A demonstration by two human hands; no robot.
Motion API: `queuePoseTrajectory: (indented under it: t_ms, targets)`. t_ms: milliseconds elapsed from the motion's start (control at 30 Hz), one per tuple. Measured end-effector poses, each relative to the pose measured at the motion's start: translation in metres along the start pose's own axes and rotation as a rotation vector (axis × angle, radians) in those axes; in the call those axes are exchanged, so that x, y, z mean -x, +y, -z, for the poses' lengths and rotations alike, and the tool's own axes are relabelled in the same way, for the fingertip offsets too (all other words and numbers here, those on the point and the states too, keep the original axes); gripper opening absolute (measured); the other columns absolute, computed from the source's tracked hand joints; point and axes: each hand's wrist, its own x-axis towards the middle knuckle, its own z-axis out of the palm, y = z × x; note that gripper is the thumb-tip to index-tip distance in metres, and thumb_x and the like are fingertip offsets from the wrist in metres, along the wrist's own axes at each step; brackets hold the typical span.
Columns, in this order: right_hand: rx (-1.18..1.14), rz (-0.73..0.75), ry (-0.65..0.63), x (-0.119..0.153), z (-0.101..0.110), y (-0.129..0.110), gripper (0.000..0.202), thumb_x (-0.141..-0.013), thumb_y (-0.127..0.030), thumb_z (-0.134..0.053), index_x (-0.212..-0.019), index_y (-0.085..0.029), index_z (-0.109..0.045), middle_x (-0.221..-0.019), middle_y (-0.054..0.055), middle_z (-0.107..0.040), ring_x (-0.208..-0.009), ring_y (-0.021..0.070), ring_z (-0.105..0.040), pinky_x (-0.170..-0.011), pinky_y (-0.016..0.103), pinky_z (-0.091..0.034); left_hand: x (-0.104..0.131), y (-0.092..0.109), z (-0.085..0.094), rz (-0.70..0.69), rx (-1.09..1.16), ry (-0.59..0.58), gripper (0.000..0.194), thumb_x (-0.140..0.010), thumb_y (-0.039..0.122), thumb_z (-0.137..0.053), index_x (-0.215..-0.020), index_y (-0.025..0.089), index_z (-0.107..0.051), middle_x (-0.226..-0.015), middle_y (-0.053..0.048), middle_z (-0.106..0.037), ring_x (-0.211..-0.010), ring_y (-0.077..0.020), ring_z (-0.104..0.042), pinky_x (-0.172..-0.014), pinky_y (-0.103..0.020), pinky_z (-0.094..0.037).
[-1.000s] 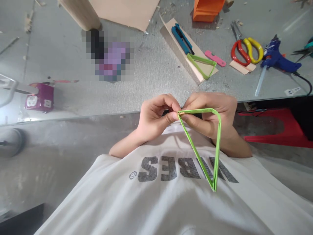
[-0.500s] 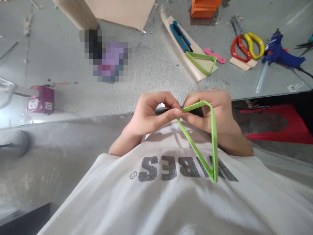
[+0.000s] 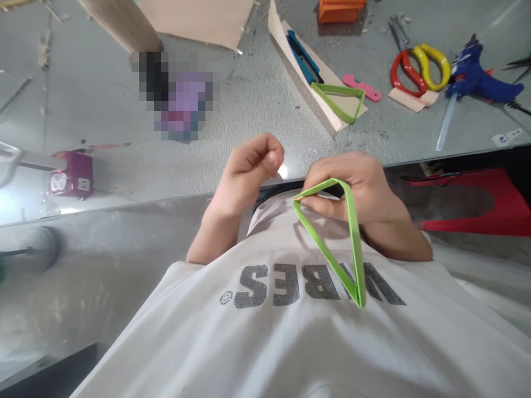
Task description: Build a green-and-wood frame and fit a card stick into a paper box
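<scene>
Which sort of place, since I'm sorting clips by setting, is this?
Likely a craft workspace: the table bears a blue glue gun and a teal cutter, and the right hand holds a green triangular frame.

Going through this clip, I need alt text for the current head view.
A person's right hand pinches a green triangular frame near one corner, in front of a white shirt; the left hand, fingers curled, is apart from it. On the table beyond lie a second green triangle and a blue glue gun.
</scene>
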Motion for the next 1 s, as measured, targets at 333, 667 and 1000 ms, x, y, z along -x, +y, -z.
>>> queuePoseTrajectory:
  t_ms: [333, 667, 1000]
  targets:
    - [-0.038, -0.161, 0.128, 0.001, 0.002, 0.0, 0.02, -0.106, -0.03, -0.09, -0.088, -0.029, -0.082, -0.086, -0.003, -0.083, -0.074, 0.0135, -0.071, -0.074, 0.03, -0.058, -0.004, -0.023, -0.002, 0.081, 0.117, 0.198, 0.07, -0.107, 0.081, -0.082, -0.073, 0.026, -0.055, -0.066, 0.002, -0.047, -0.061, -0.0141, -0.046, -0.056, -0.03, -0.042]
    - [-0.132, -0.327, 0.046, -0.042, 0.042, 0.036, 0.033, -0.088, -0.051, -0.107, -0.087, -0.027, -0.085, -0.084, 0.0, -0.082, -0.077, 0.0166, -0.07, -0.069, 0.032, -0.057, -0.002, -0.025, 0.004, 0.083, 0.069, 0.253, 0.064, -0.102, 0.079, -0.087, -0.077, 0.025, -0.063, -0.071, 0.0, -0.056, -0.064, -0.0142, -0.047, -0.06, -0.029, -0.043]
    - [0.233, -0.764, -0.307, -0.093, 0.03, 0.048, 0.035, -0.09, 0.001, -0.09, -0.086, -0.023, -0.065, -0.071, -0.006, -0.073, -0.064, 0.0131, -0.065, -0.059, 0.029, -0.042, 0.006, -0.034, 0.025, 0.036, -0.189, 0.357, 0.064, -0.097, 0.081, -0.09, -0.074, 0.025, -0.068, -0.067, -0.001, -0.066, -0.058, -0.013, -0.052, -0.053, -0.027, -0.042]
